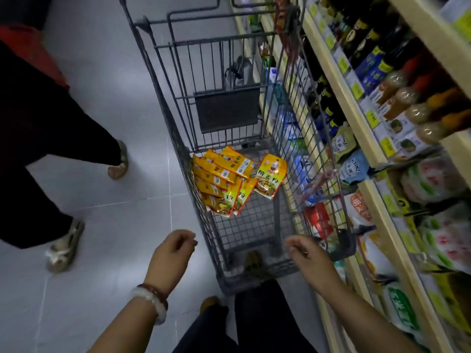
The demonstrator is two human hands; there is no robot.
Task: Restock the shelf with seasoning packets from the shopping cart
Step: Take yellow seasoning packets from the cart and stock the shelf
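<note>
Several yellow seasoning packets (221, 179) lie in a loose pile on the wire floor of the grey shopping cart (178, 138), toward its left side. One packet (270, 177) lies apart to the right of the pile. My left hand (170, 253) hovers just outside the cart's near left corner, fingers loosely curled and holding nothing. My right hand (304, 253) hangs over the cart's near end, fingers relaxed and empty. The wooden shelf (367, 138) stands along the cart's right side.
Another person's legs in dark trousers and sandals (63, 245) stand on the grey tiled floor at the left. The shelf tiers hold dark sauce bottles (369, 44), jars, pouches (354, 166) and bagged goods (438, 225). My own feet are below the cart.
</note>
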